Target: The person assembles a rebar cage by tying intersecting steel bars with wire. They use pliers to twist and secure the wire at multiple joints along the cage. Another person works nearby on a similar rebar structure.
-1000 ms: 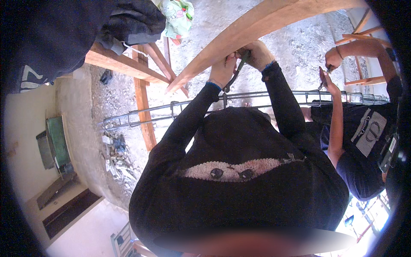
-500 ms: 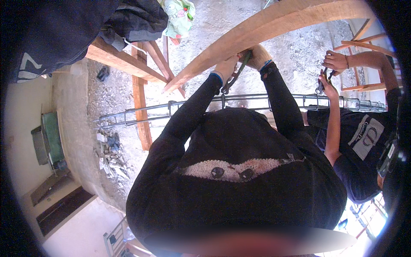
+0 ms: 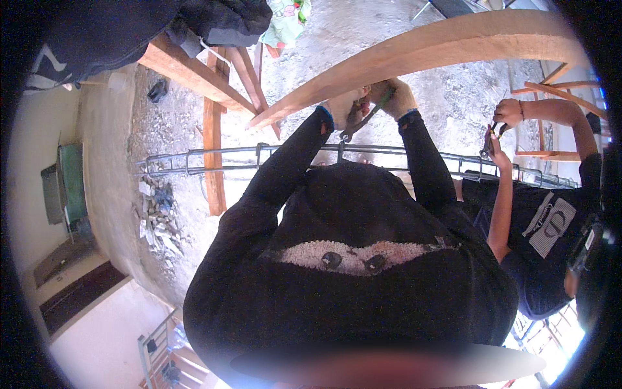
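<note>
**Tying wire on the rebar cage**

While both of my hands work close together under the slanted wooden beam (image 3: 414, 55), the step in hand looks like twisting a tie on the rebar cage (image 3: 259, 159). My right hand (image 3: 394, 97) is closed around the handles of the pliers (image 3: 358, 123), whose nose points down at the cage's top bar. My left hand (image 3: 343, 107) sits just beside it, fingers curled, though I cannot tell what it grips.

The next move, I judge, calls for a firm turn of the pliers without letting the bar shift.

The tie wire itself is too small to see. My dark sleeves cover the cage's middle. At right, a co-worker's hands (image 3: 502, 126) hold another tool, its shape unclear.
</note>
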